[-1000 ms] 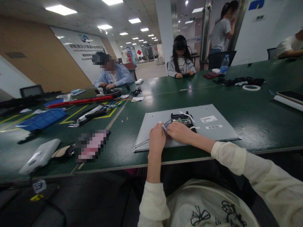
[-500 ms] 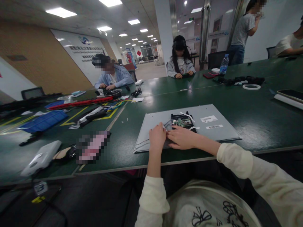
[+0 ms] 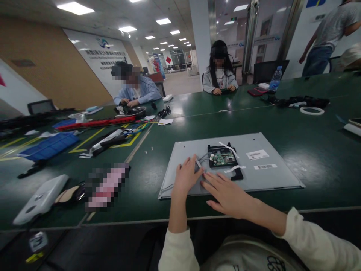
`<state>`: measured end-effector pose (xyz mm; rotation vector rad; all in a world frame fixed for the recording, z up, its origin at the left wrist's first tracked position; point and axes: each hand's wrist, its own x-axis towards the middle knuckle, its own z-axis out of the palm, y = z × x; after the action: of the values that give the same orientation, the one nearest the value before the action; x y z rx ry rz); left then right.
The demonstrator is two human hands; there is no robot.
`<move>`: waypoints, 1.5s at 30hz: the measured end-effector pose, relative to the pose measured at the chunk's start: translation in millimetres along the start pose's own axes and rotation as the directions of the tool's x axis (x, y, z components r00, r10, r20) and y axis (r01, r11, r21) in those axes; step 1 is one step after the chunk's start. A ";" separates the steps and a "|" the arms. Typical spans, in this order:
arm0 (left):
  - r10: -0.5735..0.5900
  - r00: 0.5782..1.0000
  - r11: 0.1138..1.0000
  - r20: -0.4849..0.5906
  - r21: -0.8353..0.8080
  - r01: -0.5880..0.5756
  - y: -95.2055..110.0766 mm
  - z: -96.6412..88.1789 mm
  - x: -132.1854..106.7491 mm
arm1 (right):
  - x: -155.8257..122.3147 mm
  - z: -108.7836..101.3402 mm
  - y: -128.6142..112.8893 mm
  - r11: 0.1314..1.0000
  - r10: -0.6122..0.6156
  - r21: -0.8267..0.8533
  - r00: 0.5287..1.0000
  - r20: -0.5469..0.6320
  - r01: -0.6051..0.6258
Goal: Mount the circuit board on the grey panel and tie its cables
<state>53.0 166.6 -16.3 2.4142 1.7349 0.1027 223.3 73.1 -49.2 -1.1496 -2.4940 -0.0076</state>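
Your left hand (image 3: 186,176) lies on the near left part of one flat, grey metal panel (image 3: 282,177). The panel rests on the smooth green tabletop (image 3: 310,143) directly in front of you. The fingers (image 3: 194,165) of this hand are loosely together and press down beside a thin bundle of grey wires (image 3: 203,158); they grip nothing.

Your right hand (image 3: 229,195) is just to the right, at the panel's near edge. Its fingers are spread wide and flat, and they are empty.

On the panel, just beyond both hands:
- One green rectangular circuit board (image 3: 221,157) in a black frame.
- Two white tape strips, one at the board's far right corner (image 3: 228,147) and one at its near right (image 3: 235,168).
- Two white rectangular labels (image 3: 257,154) to the right of the board.

Elsewhere on the tabletop:
- Far right: one white tape ring (image 3: 311,110) and one clear plastic bottle (image 3: 276,77).
- Left: one blue plastic tray (image 3: 47,146) and one long red bar (image 3: 96,122).
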 end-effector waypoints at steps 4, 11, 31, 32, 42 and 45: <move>0.023 1.000 0.999 -0.007 -0.044 -0.024 -7.1 2.1 -1.3 | 1.7 4.3 -4.3 0.999 0.032 0.000 0.999 -0.037 -0.032; 0.019 1.000 0.996 -0.010 -0.089 -0.020 -10.9 -4.1 -3.4 | 5.1 5.2 -3.3 0.998 0.032 0.053 0.998 -0.047 -0.029; 0.028 0.992 0.993 -0.124 0.115 -0.014 -1.1 3.0 -6.9 | 16.1 -9.0 -13.0 0.952 0.215 0.227 0.976 -0.022 -0.204; 0.033 0.991 0.993 -0.133 0.119 -0.017 -0.8 4.0 -6.8 | 16.9 -9.7 -13.3 0.950 0.220 0.234 0.975 -0.028 -0.208; 0.044 0.976 0.994 -0.213 0.108 -0.022 8.1 6.5 -12.2 | 5.4 -5.5 -9.1 0.968 0.137 0.218 0.989 -0.052 -0.123; 0.043 0.962 0.994 -0.268 0.110 -0.014 13.6 9.9 -19.3 | 0.7 -5.6 -7.9 0.974 0.108 0.206 0.993 -0.056 -0.094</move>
<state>61.0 143.2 -22.8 2.6063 1.8589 0.3690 219.0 67.5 -42.6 -1.1677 -2.3132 0.2281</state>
